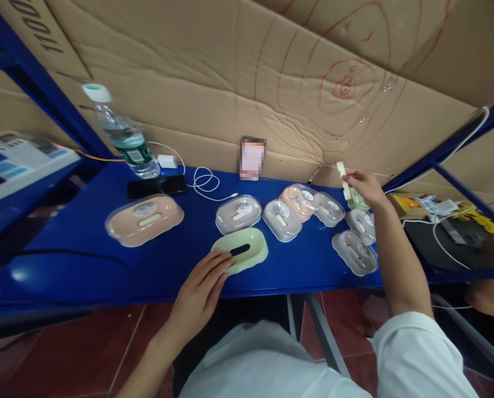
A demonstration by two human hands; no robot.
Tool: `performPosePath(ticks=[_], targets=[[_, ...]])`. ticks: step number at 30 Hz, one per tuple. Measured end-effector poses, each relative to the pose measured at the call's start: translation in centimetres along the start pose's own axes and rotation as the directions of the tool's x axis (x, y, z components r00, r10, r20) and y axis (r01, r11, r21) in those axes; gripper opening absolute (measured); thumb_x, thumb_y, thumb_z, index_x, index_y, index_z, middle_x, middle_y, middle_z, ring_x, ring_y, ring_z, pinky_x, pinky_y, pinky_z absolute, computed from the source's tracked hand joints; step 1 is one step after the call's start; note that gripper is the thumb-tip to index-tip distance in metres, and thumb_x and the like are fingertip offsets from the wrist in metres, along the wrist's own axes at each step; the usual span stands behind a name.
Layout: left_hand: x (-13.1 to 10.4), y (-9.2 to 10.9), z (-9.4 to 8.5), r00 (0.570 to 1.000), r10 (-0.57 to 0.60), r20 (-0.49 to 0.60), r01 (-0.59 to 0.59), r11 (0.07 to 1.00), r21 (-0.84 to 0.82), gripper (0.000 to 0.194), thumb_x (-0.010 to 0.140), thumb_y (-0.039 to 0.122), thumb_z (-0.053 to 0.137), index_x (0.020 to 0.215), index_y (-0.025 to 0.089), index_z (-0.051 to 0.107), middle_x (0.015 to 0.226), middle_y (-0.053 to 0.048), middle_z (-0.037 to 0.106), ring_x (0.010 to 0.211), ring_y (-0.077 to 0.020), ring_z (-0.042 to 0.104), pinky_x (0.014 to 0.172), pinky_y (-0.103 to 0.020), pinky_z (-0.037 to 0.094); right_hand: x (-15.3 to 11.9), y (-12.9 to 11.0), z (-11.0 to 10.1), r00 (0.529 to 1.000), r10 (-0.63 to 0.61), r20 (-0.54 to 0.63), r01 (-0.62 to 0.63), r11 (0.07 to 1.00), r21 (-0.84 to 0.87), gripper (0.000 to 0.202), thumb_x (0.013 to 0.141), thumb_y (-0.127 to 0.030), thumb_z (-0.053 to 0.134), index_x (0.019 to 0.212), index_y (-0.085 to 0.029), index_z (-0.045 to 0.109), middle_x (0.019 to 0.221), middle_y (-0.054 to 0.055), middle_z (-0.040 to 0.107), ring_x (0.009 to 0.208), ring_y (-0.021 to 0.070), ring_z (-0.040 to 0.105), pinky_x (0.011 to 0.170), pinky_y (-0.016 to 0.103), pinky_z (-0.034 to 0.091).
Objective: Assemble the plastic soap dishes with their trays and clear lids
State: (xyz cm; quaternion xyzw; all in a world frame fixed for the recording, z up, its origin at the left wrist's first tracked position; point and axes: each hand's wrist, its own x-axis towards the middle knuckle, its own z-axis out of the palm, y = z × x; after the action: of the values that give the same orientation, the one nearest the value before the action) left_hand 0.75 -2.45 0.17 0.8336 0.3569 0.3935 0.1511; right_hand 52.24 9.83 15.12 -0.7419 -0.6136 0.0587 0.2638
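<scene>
1. Brown cardboard [238,72] with red circles drawn on it stands behind a blue table [105,260].
2. One green box [242,250] with a dark slot on top sits near the front edge, with no clear cover.
3. Seven boxes in clear covers lie around it: a big pink one [144,219] on the left, then six smaller ones [282,220] running off to the right.
4. One more green box sits behind the right hand, mostly hidden.
5. One water bottle [124,135], one black phone [156,186] and one white cable [207,183] are at the back.
6. Left hand [201,293] lies flat with fingers spread, fingertips touching the green box's near edge.
7. Right hand [365,185] is raised at the far right, fingers pinching a small pale strip [343,180].
</scene>
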Motion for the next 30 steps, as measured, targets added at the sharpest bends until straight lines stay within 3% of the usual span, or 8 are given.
performPosePath(ticks=[4, 7, 9, 12, 16, 21, 26, 30], targets=[[-0.8, 1.4, -1.5, 0.982, -0.086, -0.166, 0.076, 0.995, -0.061, 0.050, 0.107, 0.012, 0.056, 0.152, 0.035, 0.058, 0.143, -0.005, 0.070, 0.139, -0.0263, 0.064, 0.119, -0.050, 0.056, -11.7, -6.1, 1.4, 0.954, -0.299, -0.018, 0.299, 0.949, 0.103, 0.029, 0.096, -0.043, 0.075, 0.122, -0.032, 0.070, 0.144, 0.007, 0.071, 0.135, 0.0294, 0.067, 0.115, 0.048, 0.054], [-0.8, 2.1, -2.4, 0.966, -0.096, -0.239, 0.089, 0.995, -0.039, 0.053, 0.105, 0.010, 0.057, 0.151, 0.036, 0.060, 0.142, -0.004, 0.070, 0.138, -0.0271, 0.065, 0.120, -0.051, 0.055, -20.4, -10.6, 6.6, 0.717, -0.671, 0.189, 0.661, 0.740, 0.123, 0.022, 0.102, -0.032, 0.070, 0.122, -0.039, 0.071, 0.147, 0.002, 0.071, 0.136, 0.0305, 0.067, 0.113, 0.060, 0.051], [-0.6, 2.3, -2.6, 0.973, -0.052, -0.223, 0.050, 0.999, -0.012, 0.053, 0.105, 0.010, 0.058, 0.152, 0.036, 0.059, 0.141, -0.004, 0.071, 0.137, -0.0273, 0.065, 0.120, -0.052, 0.054, -23.6, -12.7, 10.2, 0.677, -0.707, 0.204, 0.695, 0.705, 0.140, 0.023, 0.104, -0.026, 0.063, 0.124, -0.035, 0.071, 0.149, 0.004, 0.070, 0.137, 0.0298, 0.067, 0.113, 0.060, 0.050], [-0.3, 2.3, -2.5, 0.982, 0.001, -0.187, 0.004, 1.000, 0.027, 0.052, 0.107, 0.011, 0.057, 0.153, 0.034, 0.058, 0.141, -0.006, 0.070, 0.138, -0.0285, 0.064, 0.120, -0.055, 0.054, -24.5, -14.2, 13.7, 0.670, -0.711, 0.212, 0.696, 0.701, 0.156, 0.027, 0.108, -0.024, 0.056, 0.129, -0.031, 0.072, 0.153, 0.008, 0.067, 0.144, 0.0292, 0.062, 0.121, 0.062, 0.043], [-0.6, 2.1, -2.2, 0.991, 0.003, -0.135, 0.006, 0.998, 0.066, 0.048, 0.108, 0.012, 0.055, 0.152, 0.032, 0.058, 0.141, -0.008, 0.070, 0.140, -0.0286, 0.062, 0.120, -0.056, 0.053, -23.7, -13.8, 14.6, 0.671, -0.727, 0.146, 0.700, 0.686, 0.200, 0.026, 0.110, -0.027, 0.057, 0.130, -0.030, 0.073, 0.149, 0.007, 0.070, 0.147, 0.0272, 0.060, 0.127, 0.060, 0.039], [-0.6, 2.2, -1.1, 0.997, 0.040, -0.064, -0.035, 0.997, 0.076, 0.046, 0.108, 0.015, 0.054, 0.151, 0.031, 0.059, 0.140, -0.008, 0.071, 0.139, -0.0278, 0.063, 0.120, -0.055, 0.054, -24.4, -11.3, 13.5, 0.808, -0.587, -0.048, 0.580, 0.780, 0.234, 0.039, 0.108, -0.028, 0.061, 0.147, -0.035, 0.063, 0.141, 0.008, 0.074, 0.135, 0.0274, 0.069, 0.114, 0.053, 0.055], [0.6, 2.9, 1.0, 0.989, 0.115, 0.095, -0.125, 0.987, 0.101, 0.050, 0.108, 0.014, 0.049, 0.154, 0.030, 0.058, 0.144, -0.009, 0.071, 0.142, -0.0285, 0.062, 0.124, -0.056, 0.050, -24.8, -9.8, 13.5, 0.836, -0.545, 0.059, 0.530, 0.831, 0.170, 0.073, 0.105, -0.040, 0.067, 0.171, -0.037, 0.034, 0.175, 0.012, 0.039, 0.159, 0.0357, 0.044, 0.124, 0.060, 0.048], [0.8, 2.9, 2.1, 0.985, 0.117, 0.129, -0.131, 0.986, 0.107, 0.048, 0.108, 0.014, 0.049, 0.153, 0.027, 0.059, 0.143, -0.009, 0.071, 0.141, -0.0277, 0.063, 0.124, -0.055, 0.050, -24.5, -9.8, 14.0, 0.826, -0.551, 0.119, 0.531, 0.831, 0.164, 0.065, 0.107, -0.038, 0.064, 0.167, -0.039, 0.041, 0.172, 0.011, 0.044, 0.157, 0.0349, 0.046, 0.124, 0.060, 0.047]])
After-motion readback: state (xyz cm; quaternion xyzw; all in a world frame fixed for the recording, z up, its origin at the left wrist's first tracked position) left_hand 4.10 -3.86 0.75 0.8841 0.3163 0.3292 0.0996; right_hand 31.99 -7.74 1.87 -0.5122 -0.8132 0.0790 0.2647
